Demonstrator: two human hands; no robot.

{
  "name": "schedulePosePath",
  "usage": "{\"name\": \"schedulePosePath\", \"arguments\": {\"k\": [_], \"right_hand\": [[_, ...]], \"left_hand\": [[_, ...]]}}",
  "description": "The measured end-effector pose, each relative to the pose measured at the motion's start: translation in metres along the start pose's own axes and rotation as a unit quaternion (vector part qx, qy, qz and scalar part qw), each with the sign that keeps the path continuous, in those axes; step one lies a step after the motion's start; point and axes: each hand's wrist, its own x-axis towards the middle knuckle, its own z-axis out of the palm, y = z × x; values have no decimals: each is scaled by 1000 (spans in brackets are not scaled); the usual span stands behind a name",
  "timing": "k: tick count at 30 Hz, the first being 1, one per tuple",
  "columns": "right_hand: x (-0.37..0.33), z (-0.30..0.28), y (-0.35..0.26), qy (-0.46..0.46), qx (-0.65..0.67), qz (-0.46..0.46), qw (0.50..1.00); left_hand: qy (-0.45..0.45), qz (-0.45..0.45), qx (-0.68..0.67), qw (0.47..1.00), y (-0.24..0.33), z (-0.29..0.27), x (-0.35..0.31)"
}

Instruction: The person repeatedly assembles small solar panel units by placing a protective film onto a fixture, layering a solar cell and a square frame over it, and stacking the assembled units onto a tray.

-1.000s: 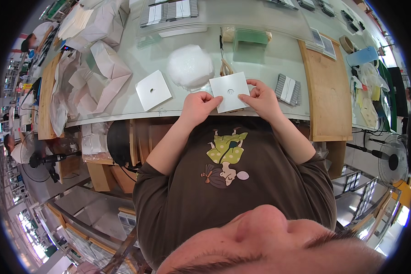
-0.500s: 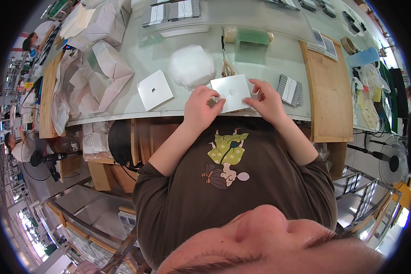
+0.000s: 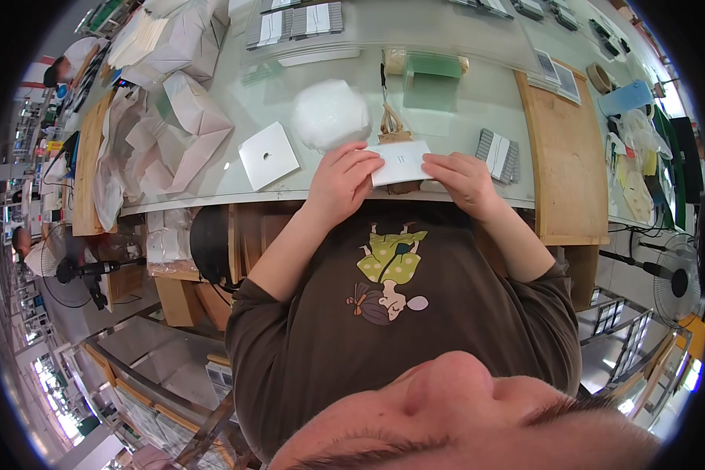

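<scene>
One thin white card (image 3: 399, 162), flat and seemingly light, sits at the near edge of the glass-topped counter (image 3: 446, 117), pinched at its left end by the left hand (image 3: 341, 178) and at its right end by the right hand (image 3: 464, 178). Its thinness suggests it bends easily, so edge grips suit it; a white square plate (image 3: 268, 155) and a foam wad (image 3: 330, 114) lie just beyond.

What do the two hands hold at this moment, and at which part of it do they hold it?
Both hands hold one flat white card over the table edge: the left hand grips its left end, the right hand its right end.
</scene>
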Motion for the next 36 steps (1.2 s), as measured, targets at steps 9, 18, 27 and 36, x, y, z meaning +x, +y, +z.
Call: {"name": "schedulePosePath", "arguments": {"k": [9,18,27,36], "right_hand": [[-22,35,-19,26,272,462,844],[-38,31,-12,40,297,519,801],[-24,37,-12,85,380,524,757],[-21,38,-13,89,386,546,738]], "left_hand": [[-19,-255,-34,966,-3,19,29],[68,-196,100,973,9,7,4],[-149,-549,-504,650,20,10,-36],[-122,-540,-579,599,21,27,-53]]}}
